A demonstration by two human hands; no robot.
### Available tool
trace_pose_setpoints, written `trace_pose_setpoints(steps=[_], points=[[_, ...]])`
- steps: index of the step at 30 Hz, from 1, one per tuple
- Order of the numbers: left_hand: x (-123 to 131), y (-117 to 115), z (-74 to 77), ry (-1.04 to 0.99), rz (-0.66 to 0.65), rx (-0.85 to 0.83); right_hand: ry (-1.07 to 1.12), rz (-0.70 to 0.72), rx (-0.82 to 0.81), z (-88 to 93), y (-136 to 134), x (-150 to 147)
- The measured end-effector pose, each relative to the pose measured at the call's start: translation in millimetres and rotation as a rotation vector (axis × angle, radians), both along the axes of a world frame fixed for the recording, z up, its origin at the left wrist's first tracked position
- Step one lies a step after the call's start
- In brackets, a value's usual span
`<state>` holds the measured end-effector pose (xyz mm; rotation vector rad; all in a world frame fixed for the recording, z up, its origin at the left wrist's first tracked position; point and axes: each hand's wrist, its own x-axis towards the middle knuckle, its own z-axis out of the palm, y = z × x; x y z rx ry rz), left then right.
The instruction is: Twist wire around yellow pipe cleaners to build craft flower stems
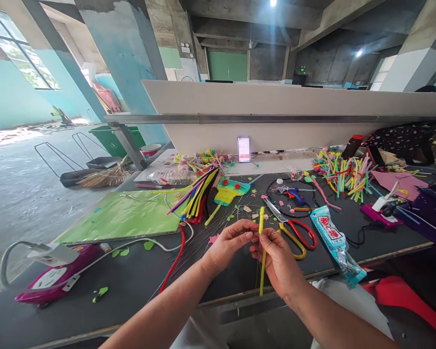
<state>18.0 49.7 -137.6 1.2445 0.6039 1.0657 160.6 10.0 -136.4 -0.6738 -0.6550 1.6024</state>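
Note:
In front of me, above the near table edge, a yellow pipe cleaner (261, 225) stands nearly upright. Its upper part is thicker and looks wrapped; the lower part hangs thin and straight. My right hand (278, 257) pinches it at mid-length between thumb and fingers. My left hand (232, 245) is closed in a pinch beside the wrapped part, with thin wire strands (257, 271) running down from its fingertips. Those fingertips are partly hidden. Just behind my right hand lie red-handled scissors (305, 233) and a yellow-handled tool (294, 245).
Around the hands are a blue wrapper (336, 242), a glue gun (292, 194), a yellow-and-teal fuzzy piece (230, 190), a pipe-cleaner bundle (198, 194) and a green sheet (127, 215). A purple power strip (58, 276) sits left; a lit phone (244, 149) stands at the back.

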Motion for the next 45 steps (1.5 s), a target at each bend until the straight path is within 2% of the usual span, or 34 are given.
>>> trace_pose_setpoints(steps=[4, 9, 15, 23, 29, 32, 36, 37, 38, 39, 41, 43, 45], points=[[4, 0, 0.3, -0.017, -0.006, -0.080, 0.007, 0.017, -0.038, -1.8, 1, 1], [5, 1, 3.1, -0.090, -0.020, -0.163, 0.063, 0.153, -0.076, -4.0, 1, 1], [3, 2, 2.7, -0.163, -0.063, -0.149, -0.068, 0.197, -0.065, -10.0, 4, 6], [1, 0, 2.3, -0.186, -0.066, -0.215, 0.046, 0.167, -0.140, -8.8, 7, 7], [0, 1, 0.3, -0.162, -0.066, -0.216, 0.029, 0.145, -0.146, -7.7, 7, 10], [0, 3, -0.8, -0.093, 0.094, -0.070, 0.032, 0.103, -0.135, -4.9, 10, 14], [-3, 2, 2.6, 0.228, 0.590, 0.307, 0.051, 0.095, -0.137, -1.3, 13, 18], [-4, -1, 5.3, 0.321, 0.678, 0.397, 0.050, 0.088, -0.132, -1.0, 13, 18], [-4, -4, 8.7, 0.397, 0.709, 0.473, 0.048, 0.080, -0.126, -1.0, 13, 18], [-4, -7, 12.3, 0.449, 0.683, 0.526, 0.047, 0.071, -0.121, -1.2, 13, 18], [-2, -15, 18.5, 0.488, 0.516, 0.552, 0.045, 0.058, -0.110, -2.1, 12, 18], [3, -21, 21.2, 0.473, 0.347, 0.459, 0.041, 0.054, -0.101, -3.0, 12, 17], [8, -26, 20.2, 0.457, 0.264, 0.326, 0.035, 0.052, -0.093, -3.4, 11, 17]])
